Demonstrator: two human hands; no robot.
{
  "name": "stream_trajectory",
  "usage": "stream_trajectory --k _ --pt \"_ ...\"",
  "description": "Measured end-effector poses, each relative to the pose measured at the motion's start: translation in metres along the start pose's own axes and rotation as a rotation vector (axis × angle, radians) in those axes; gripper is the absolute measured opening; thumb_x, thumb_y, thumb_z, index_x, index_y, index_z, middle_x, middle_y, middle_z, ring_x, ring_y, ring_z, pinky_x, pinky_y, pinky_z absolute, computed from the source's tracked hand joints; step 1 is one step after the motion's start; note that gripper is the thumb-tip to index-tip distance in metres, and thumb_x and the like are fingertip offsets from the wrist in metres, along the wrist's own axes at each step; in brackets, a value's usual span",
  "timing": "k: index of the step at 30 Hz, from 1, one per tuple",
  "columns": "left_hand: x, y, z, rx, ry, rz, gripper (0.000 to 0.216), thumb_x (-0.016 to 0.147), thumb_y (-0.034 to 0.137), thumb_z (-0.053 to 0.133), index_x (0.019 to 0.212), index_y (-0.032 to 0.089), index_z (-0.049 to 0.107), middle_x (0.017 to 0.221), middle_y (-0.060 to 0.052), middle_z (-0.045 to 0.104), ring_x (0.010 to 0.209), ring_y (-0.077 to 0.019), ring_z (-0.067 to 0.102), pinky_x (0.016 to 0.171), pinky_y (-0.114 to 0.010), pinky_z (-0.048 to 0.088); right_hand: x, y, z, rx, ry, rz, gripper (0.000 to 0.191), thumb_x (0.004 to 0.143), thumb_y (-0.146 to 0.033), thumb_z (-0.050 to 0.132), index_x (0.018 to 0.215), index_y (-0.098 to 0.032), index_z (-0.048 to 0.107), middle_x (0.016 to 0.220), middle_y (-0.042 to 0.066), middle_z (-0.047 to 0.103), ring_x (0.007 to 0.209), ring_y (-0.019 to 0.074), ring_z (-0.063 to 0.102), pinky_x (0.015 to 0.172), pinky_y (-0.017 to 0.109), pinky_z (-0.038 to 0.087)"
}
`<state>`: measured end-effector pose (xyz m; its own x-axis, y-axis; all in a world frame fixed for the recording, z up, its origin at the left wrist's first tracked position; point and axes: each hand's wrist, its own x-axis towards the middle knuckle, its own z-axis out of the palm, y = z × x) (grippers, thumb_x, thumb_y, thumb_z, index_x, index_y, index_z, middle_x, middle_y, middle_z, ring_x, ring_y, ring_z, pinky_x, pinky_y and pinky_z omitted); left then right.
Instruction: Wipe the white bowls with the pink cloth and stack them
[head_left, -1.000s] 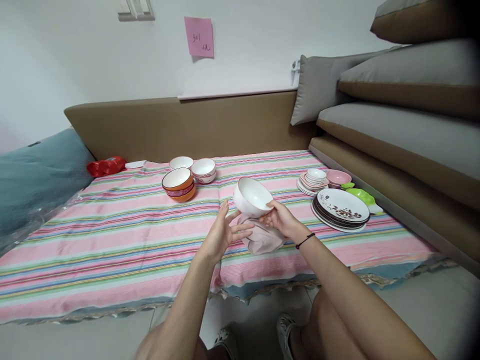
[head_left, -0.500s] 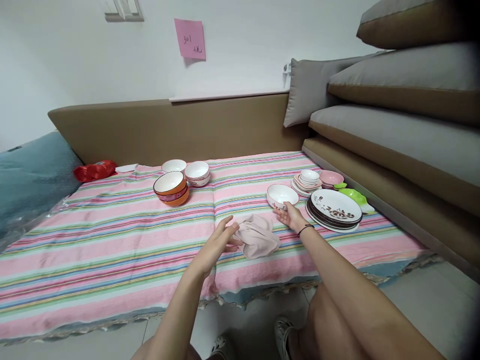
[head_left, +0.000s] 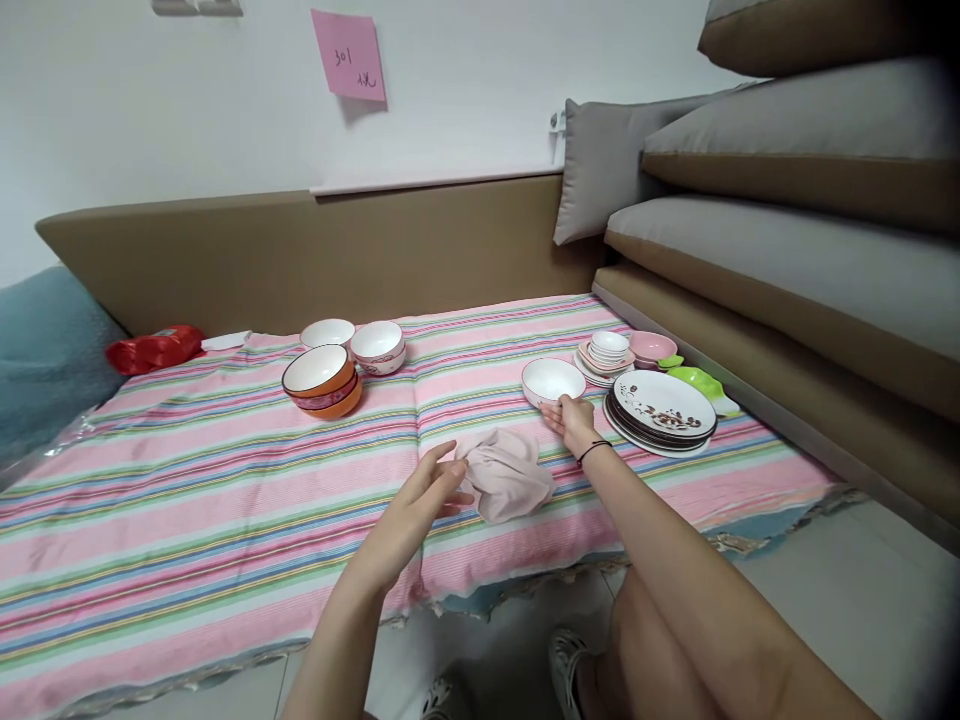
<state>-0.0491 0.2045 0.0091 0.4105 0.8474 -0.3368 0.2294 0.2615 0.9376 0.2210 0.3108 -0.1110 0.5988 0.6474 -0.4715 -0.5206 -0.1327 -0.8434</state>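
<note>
My right hand (head_left: 571,422) grips the near rim of a white bowl (head_left: 553,380), thumb at the edge and fingers under its side. The bowl is upright, left of a stack of patterned plates (head_left: 666,405). My left hand (head_left: 427,490) is open, fingers apart, at the left edge of a crumpled pale pink cloth (head_left: 506,478); whether the fingertips touch it I cannot tell. Farther left, orange and red bowls (head_left: 324,380) are stacked askew, with white bowls (head_left: 379,345) behind them.
Small white dishes (head_left: 609,348), a pink bowl (head_left: 651,347) and a green leaf-shaped dish (head_left: 701,388) sit at the right, beside piled cushions (head_left: 750,250). A red shiny bundle (head_left: 156,349) lies far left. A striped cloth (head_left: 225,480) covers the surface, its front edge hanging near my legs.
The camera view has turned slightly, shifting most things left in the picture. My right hand stays on the white bowl; my left hand remains open beside the cloth.
</note>
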Motion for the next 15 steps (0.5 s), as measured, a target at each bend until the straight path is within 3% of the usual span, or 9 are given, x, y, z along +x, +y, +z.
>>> stream_trajectory --k 6,11,15 --pt "-0.003 -0.004 -0.004 0.038 0.048 -0.019 0.066 0.086 0.061 0.052 0.142 0.027 0.041 0.142 -0.011 0.052 0.110 -0.0261 0.065 0.098 -0.038 0.048 0.007 0.002 0.008 0.100 -0.019 -0.043 0.013 0.091 -0.016 0.046 0.101 -0.024 0.042 0.063 -0.002 0.067 0.064 0.0122 0.069 0.068 0.024 0.058" --pt "-0.005 -0.007 -0.009 0.094 0.083 -0.027 0.069 0.085 0.063 0.054 0.143 0.029 0.039 0.146 -0.011 0.049 0.113 -0.0279 0.063 0.101 -0.039 0.046 0.011 -0.004 0.014 0.185 -0.062 0.008 0.018 0.088 -0.015 0.045 0.104 -0.022 0.047 0.078 0.002 0.071 0.076 0.0120 0.071 0.078 0.025 0.057" --pt "-0.007 -0.006 -0.011 0.119 0.103 -0.039 0.070 0.084 0.063 0.055 0.144 0.031 0.037 0.148 -0.011 0.045 0.117 -0.0289 0.061 0.103 -0.040 0.044 0.013 -0.008 0.012 0.217 -0.080 0.093 0.013 0.088 -0.020 0.049 0.100 -0.022 0.050 0.087 0.005 0.070 0.081 0.0126 0.069 0.078 0.025 0.058"
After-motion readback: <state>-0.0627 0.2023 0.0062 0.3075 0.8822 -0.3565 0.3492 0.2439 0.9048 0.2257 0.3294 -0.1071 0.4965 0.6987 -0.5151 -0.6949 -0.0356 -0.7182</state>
